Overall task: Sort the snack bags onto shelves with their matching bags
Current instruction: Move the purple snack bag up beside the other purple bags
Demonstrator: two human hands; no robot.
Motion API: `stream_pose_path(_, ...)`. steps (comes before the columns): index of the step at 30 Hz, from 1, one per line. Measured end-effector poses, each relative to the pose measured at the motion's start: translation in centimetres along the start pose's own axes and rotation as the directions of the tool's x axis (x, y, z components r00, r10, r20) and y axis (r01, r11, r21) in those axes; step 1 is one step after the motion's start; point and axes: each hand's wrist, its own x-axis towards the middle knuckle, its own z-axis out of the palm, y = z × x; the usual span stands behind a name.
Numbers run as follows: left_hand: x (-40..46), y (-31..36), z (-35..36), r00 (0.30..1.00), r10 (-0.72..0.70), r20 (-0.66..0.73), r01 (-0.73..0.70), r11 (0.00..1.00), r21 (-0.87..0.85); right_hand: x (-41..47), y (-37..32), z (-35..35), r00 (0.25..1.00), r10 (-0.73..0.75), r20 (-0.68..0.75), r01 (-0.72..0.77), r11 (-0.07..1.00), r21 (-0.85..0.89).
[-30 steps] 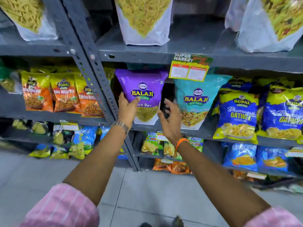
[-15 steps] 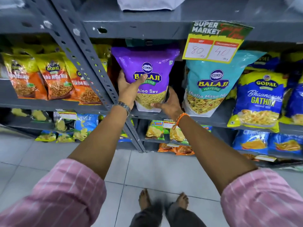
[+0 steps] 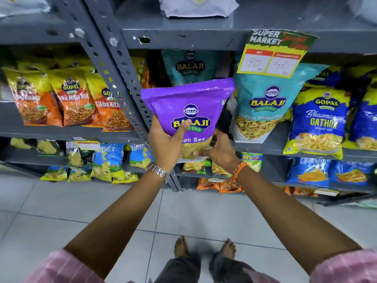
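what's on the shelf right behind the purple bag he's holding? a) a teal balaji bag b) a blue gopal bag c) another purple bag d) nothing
a: a teal Balaji bag stands on the shelf behind the purple bag, which both hands hold, the left hand and the right hand.

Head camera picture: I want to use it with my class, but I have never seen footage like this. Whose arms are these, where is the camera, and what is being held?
There is no machine here. The camera sits on a person's head and looks forward and down, so you see their own two arms, pink sleeves and bare feet on the tiled floor.

Both hands hold one purple Balaji bag in front of the grey shelves. The left hand has its grip on the bag's side, thumb across the front; the right hand supports its lower corner.

Behind it stand teal Balaji bags. Orange Gopal bags are to the left, blue Gopal Gathiya bags to the right. A price tag hangs from the shelf above.
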Motion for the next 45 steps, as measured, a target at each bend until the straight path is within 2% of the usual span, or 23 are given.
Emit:
stream_pose_path(5,-2.3,4.2,-1.8,0.994,0.110,-0.023,-0.111,0.993,-0.031,-4.3,-3.7,-0.4,0.999,-0.032,0.002,0.032,0.997,-0.072)
stream_pose_path(13,-2.4,15.0,-2.5,0.935,0.351,-0.048,-0.355,0.926,-0.129,-10.0,-14.7,-3.6,0.986,-0.160,-0.037,0.157,0.985,-0.070)
stream_pose_path(21,0.7,27.9,1.6,0.839,0.544,-0.001,-0.517,0.796,-0.317,-11.6,-25.4,-9.8,0.901,-0.392,-0.187,0.377,0.920,-0.111)
stream_pose_path(23,2.3,30.3,3.0,0.830,0.557,0.028,-0.522,0.793,-0.314,-10.9,-27.6,-11.6,0.870,-0.434,-0.233,0.417,0.901,-0.120)
stream_pose_path(26,4.8,33.1,5.3,0.828,0.538,0.158,-0.476,0.823,-0.309,-9.2,-30.1,-13.9,0.832,-0.478,-0.280,0.459,0.878,-0.135)
stream_pose_path(31,8.1,35.4,8.6,0.798,0.519,0.306,-0.450,0.851,-0.270,-6.1,-31.9,-16.0,0.812,-0.485,-0.325,0.459,0.874,-0.156)
stream_pose_path(39,12.4,34.5,12.0,0.857,0.433,0.280,-0.394,0.900,-0.188,-1.3,-31.3,-17.0,0.808,-0.436,-0.396,0.385,0.900,-0.204)
stream_pose_path(45,10.9,34.6,11.5,0.858,0.454,0.241,-0.468,0.884,0.002,-0.5,-30.7,-16.6,0.825,-0.411,-0.388,0.363,0.911,-0.193)
